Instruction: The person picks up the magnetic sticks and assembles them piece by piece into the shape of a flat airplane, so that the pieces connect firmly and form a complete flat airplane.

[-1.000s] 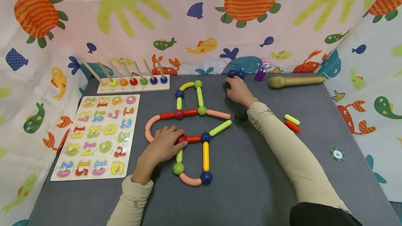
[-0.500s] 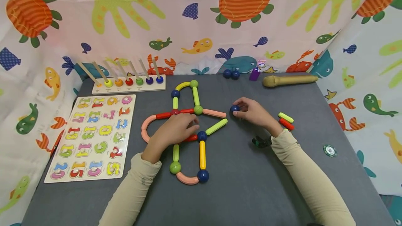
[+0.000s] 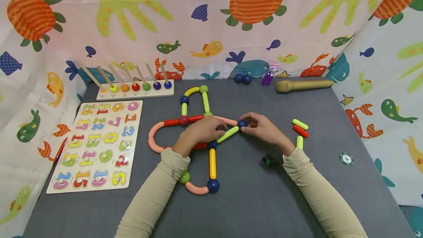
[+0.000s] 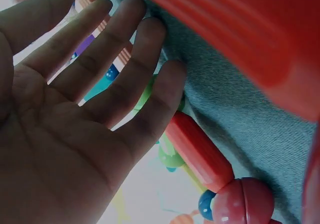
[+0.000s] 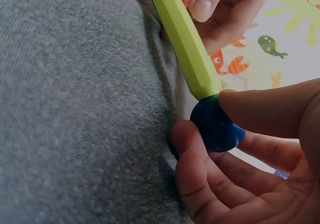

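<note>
Colored sticks and balls form an outline on the grey table. My right hand (image 3: 262, 129) pinches a blue ball (image 3: 242, 123) between thumb and fingers, where the pink stick (image 3: 226, 121) and a light green stick (image 3: 228, 134) converge. The right wrist view shows that ball (image 5: 212, 126) right at the green stick's end (image 5: 187, 44). Over the outline's middle, my left hand (image 3: 205, 129) hides part of the red sticks (image 3: 200, 146). Its fingers are extended in the left wrist view, near a red stick (image 4: 200, 151) and a dark red ball (image 4: 245, 201).
A number puzzle board (image 3: 96, 146) lies left, below a peg stand (image 3: 135, 93). Two blue balls (image 3: 242, 79), a small figurine (image 3: 270, 74) and a gold microphone (image 3: 304, 85) line the back. Loose sticks (image 3: 300, 130) and a poker chip (image 3: 346, 159) lie right.
My right hand has brought the blue ball from the back of the table to the tips of the pink and green sticks. My left hand has shifted right over the outline.
</note>
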`<move>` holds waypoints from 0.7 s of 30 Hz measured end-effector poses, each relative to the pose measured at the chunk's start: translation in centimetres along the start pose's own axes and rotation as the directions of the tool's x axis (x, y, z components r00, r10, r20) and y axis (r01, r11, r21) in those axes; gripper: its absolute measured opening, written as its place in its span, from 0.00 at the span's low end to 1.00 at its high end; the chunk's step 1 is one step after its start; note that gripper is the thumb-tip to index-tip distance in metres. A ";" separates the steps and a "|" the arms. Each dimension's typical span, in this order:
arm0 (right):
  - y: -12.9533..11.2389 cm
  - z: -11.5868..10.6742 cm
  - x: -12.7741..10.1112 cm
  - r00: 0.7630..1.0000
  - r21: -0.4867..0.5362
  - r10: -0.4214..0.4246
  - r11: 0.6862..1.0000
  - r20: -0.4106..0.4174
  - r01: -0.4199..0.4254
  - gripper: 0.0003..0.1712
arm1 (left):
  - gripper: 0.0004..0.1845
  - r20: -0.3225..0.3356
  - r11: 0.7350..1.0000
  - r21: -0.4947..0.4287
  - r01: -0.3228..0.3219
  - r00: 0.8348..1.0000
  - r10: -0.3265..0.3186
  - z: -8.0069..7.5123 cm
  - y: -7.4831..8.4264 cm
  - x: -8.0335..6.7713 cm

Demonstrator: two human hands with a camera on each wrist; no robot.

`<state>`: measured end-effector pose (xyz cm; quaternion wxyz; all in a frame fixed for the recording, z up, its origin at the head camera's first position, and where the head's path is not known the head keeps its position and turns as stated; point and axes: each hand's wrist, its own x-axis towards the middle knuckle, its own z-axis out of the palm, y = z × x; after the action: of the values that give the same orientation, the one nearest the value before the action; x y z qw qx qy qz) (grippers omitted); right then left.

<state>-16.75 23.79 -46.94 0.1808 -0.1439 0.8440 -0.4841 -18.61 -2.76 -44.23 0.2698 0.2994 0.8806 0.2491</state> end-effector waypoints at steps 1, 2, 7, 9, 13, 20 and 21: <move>0.1 0.0 -0.1 1.000 0.000 -0.003 1.000 0.001 0.003 0.22 | 0.17 0.006 1.000 0.005 0.000 1.000 0.000 0.0 0.1 0.0; 0.1 0.0 -0.1 1.000 0.000 -0.005 1.000 0.003 0.005 0.22 | 0.17 0.010 1.000 0.008 0.000 1.000 0.000 0.0 0.2 0.0; 0.4 0.1 -0.3 1.000 -0.001 -0.011 1.000 -0.011 0.011 0.22 | 0.16 0.035 1.000 -0.011 0.001 0.999 0.000 0.0 0.4 -0.1; 0.4 0.0 -0.4 1.000 -0.004 -0.013 1.000 -0.019 0.013 0.22 | 0.15 0.043 1.000 -0.011 -0.003 0.999 0.003 0.1 0.5 -0.1; 0.3 0.0 -0.7 1.000 -0.020 -0.016 1.000 -0.023 0.015 0.22 | 0.12 0.043 1.000 0.017 -0.005 0.999 0.005 0.3 0.7 0.2; 0.6 -1.3 -1.5 0.998 -0.121 -0.017 0.993 -0.063 0.009 0.20 | 0.09 0.048 0.994 0.103 0.026 0.998 -0.031 0.7 1.3 0.8; 0.6 -1.6 -1.6 0.996 -0.143 -0.016 0.990 -0.084 0.004 0.20 | 0.08 0.049 0.993 0.112 0.030 0.998 -0.036 0.7 1.4 0.9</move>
<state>-16.04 26.03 -46.42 0.1315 -0.1400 0.8826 -0.4291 -18.21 -0.97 -44.17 0.2792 0.3057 0.8908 0.1873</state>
